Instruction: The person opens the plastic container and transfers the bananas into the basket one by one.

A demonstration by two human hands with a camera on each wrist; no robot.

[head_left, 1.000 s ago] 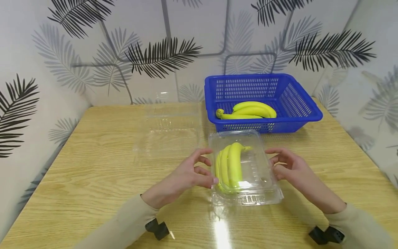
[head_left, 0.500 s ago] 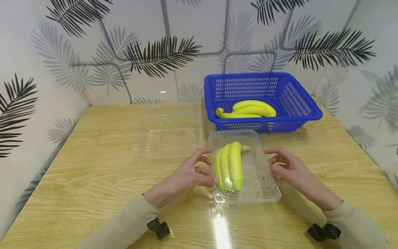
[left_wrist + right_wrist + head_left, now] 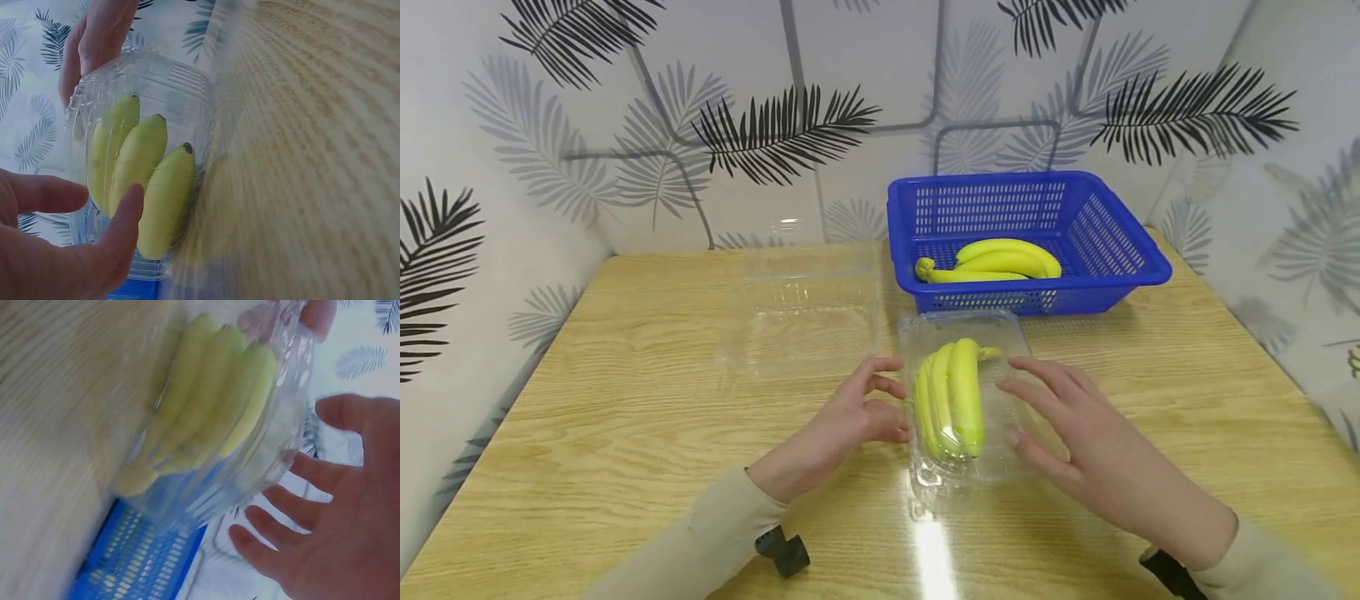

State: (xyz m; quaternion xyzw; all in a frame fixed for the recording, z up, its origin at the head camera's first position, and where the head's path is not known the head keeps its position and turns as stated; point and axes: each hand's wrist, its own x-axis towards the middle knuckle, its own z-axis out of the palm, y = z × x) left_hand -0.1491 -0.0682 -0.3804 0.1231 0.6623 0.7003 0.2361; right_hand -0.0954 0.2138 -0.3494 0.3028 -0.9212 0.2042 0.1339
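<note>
A clear plastic clamshell box [image 3: 947,323] stands on the table with its lid down over a bunch of bananas [image 3: 961,398]. Through the box's side, several banana tips show in the left wrist view. My left hand [image 3: 850,423] is at the box's left side, thumb and fingers spread apart, fingertips right at the wall. Over the box's right part is my right hand [image 3: 1097,454], its fingers spread and slightly bent, with nothing gripped. It covers the box's right edge in the head view. The right wrist view has its fingertips close beside the lid.
Behind the box, a blue plastic basket [image 3: 1030,298] holds more bananas [image 3: 1007,258]. Another clear clamshell box [image 3: 805,362], lid up, stands at the back left. The wooden table [image 3: 647,400] backs onto a leaf-patterned wall covering [image 3: 647,200].
My right hand has left the box's right edge and moved left over the lid, fingers spreading. My left hand stays at the left side, its thumb drawn off the lid's edge.
</note>
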